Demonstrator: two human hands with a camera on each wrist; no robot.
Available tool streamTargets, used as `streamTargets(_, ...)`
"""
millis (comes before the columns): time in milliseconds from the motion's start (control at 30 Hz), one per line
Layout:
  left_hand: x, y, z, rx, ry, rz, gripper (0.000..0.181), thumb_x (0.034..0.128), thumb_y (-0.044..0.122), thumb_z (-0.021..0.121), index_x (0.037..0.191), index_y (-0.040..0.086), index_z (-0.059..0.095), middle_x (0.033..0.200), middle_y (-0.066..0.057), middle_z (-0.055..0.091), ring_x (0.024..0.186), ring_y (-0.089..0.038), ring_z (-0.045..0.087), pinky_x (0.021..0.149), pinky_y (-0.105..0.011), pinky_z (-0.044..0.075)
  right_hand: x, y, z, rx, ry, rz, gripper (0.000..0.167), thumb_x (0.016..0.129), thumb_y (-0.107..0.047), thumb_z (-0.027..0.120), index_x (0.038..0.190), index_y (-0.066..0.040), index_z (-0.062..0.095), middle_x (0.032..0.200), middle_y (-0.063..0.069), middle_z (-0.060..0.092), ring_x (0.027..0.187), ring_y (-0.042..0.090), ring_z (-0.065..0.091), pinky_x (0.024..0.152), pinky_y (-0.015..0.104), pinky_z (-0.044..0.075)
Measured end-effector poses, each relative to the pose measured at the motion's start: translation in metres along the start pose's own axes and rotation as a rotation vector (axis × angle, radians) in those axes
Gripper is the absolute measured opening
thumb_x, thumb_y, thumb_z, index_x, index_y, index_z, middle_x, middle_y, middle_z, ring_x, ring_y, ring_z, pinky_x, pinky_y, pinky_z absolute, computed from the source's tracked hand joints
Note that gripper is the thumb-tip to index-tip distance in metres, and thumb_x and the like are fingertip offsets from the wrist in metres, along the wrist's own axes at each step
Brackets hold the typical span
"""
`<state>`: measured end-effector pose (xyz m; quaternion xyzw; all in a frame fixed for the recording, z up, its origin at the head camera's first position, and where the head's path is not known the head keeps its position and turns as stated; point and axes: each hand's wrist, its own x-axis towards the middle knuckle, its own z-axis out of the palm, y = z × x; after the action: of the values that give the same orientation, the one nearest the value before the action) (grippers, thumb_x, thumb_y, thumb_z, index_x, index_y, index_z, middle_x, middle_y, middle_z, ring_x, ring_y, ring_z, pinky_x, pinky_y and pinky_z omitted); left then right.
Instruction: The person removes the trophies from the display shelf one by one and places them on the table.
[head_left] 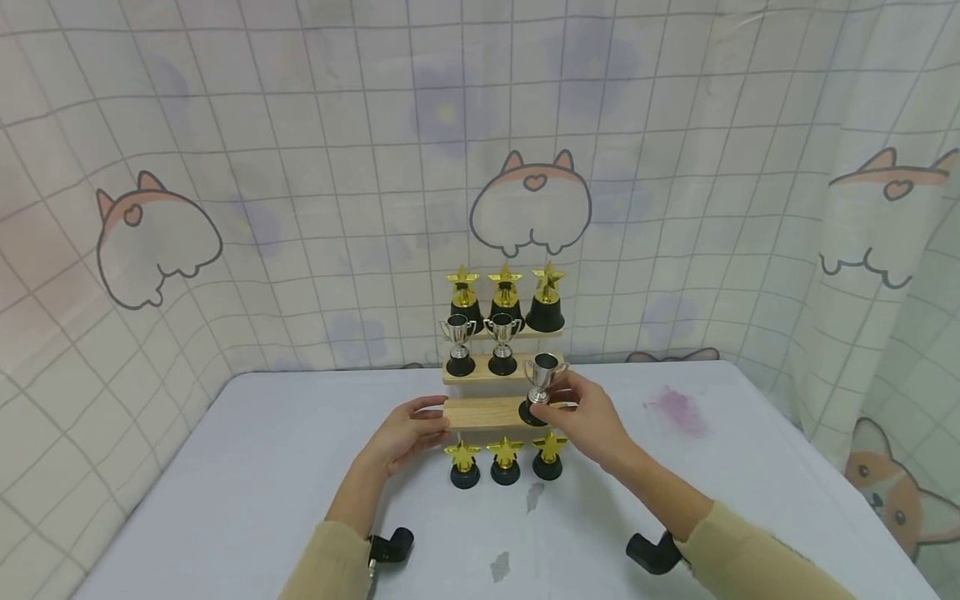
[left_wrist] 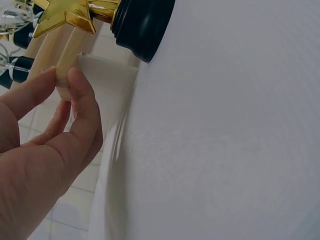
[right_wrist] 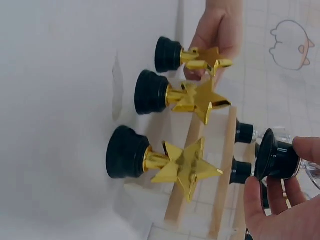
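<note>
My right hand (head_left: 596,421) grips a silver cup trophy (head_left: 543,373) by its black base (right_wrist: 281,160), over the right end of the front wooden shelf board (head_left: 480,414). In the right wrist view the base looks raised off the boards. My left hand (head_left: 403,435) pinches the left end of that same board between thumb and fingers, as the left wrist view also shows. Two more silver cup trophies, a left one (head_left: 459,342) and a right one (head_left: 502,342), stand upright on the middle board (head_left: 480,379). Behind them, three gold star trophies (head_left: 506,296) stand on the top board.
Three gold star trophies stand in a row on the white-covered table (head_left: 285,483) before the rack: left (head_left: 465,464), middle (head_left: 506,461) and right (head_left: 548,457). A white grid-patterned curtain (head_left: 337,208) hangs behind. Pink (head_left: 678,408) and grey (head_left: 500,567) marks show on the cloth.
</note>
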<state>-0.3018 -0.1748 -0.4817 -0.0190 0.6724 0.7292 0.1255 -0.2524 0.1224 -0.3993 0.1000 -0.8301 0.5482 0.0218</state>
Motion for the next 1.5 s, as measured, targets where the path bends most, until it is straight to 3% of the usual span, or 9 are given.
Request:
streamTargets(333, -0.002, 0.000, -0.001, 0.019, 0.005, 0.013, 0.057, 0.0932, 0.000, 0.070, 0.146, -0.002, 0.049, 0.131, -0.026, 0.057, 0.109, -0.033, 0.065, 0.091, -0.037, 0.060, -0.017, -0.002, 0.013, 0.079, -0.068, 0.038, 0.036, 0.092, -0.014, 0.079, 0.125, -0.008, 0.066, 0.113, 0.006, 0.067, 0.109, 0.025, 0.064, 0.091, 0.041, 0.060)
streamTargets(567, 0.000, 0.001, 0.000, 0.009, 0.002, 0.032, 0.055, 0.0936, 0.001, 0.068, 0.146, 0.000, 0.050, 0.127, -0.024, 0.059, 0.104, -0.029, 0.066, 0.091, -0.038, 0.060, -0.027, 0.002, 0.024, 0.078, -0.127, -0.017, 0.032, 0.091, -0.015, 0.080, 0.118, -0.006, 0.065, 0.109, 0.005, 0.067, 0.105, 0.022, 0.065, 0.092, 0.038, 0.059)
streamTargets(933, 0.001, 0.000, 0.002, 0.016, 0.002, 0.048, 0.054, 0.0934, 0.000, 0.063, 0.146, -0.002, 0.049, 0.123, -0.022, 0.063, 0.098, -0.024, 0.067, 0.087, -0.036, 0.061, -0.035, 0.015, 0.041, 0.131, -0.206, -0.076, 0.033, 0.088, -0.012, 0.082, 0.114, 0.000, 0.066, 0.105, 0.007, 0.069, 0.102, 0.026, 0.065, 0.078, 0.026, 0.059)
streamTargets(1500, 0.001, -0.004, 0.002, 0.002, -0.008, 0.048, 0.054, 0.0945, -0.001, 0.061, 0.146, -0.004, 0.048, 0.127, -0.026, 0.061, 0.098, -0.024, 0.067, 0.087, -0.035, 0.061, -0.046, 0.025, 0.069, 0.077, -0.321, -0.053, 0.028, 0.088, -0.014, 0.083, 0.108, -0.004, 0.067, 0.100, 0.001, 0.068, 0.097, 0.020, 0.065, 0.083, 0.026, 0.058)
